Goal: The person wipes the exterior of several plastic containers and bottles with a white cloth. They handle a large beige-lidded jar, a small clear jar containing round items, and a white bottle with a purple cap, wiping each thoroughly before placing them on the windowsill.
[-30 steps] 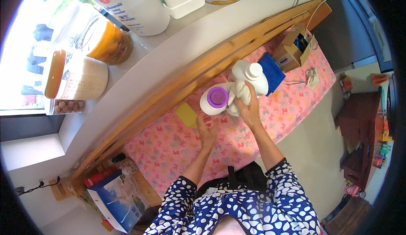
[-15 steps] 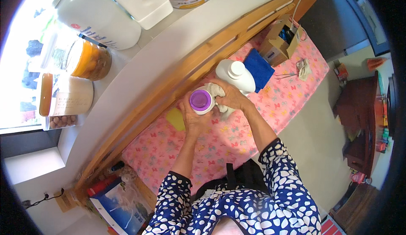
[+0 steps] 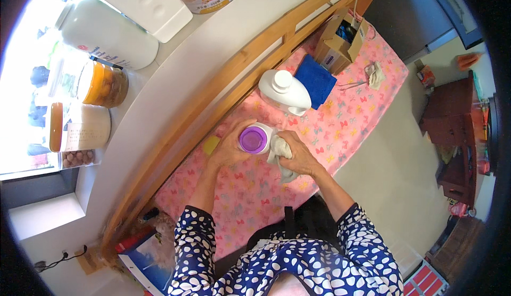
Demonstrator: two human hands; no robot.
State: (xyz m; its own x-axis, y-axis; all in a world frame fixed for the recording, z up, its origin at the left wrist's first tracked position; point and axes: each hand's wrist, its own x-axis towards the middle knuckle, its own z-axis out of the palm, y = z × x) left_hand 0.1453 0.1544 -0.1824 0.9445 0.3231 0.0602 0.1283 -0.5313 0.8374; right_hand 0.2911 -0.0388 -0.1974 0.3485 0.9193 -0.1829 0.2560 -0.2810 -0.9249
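Left hand wrapped round the left side of the white purple-capped bottle, fingers closed on it, cap facing up between the two hands. Right hand has a pale cloth bunched in its fingers, cloth up against the bottle's right side. From here can't tell if right fingertips touch plastic. Bottle's over the pink patterned cover, white jug just beyond.
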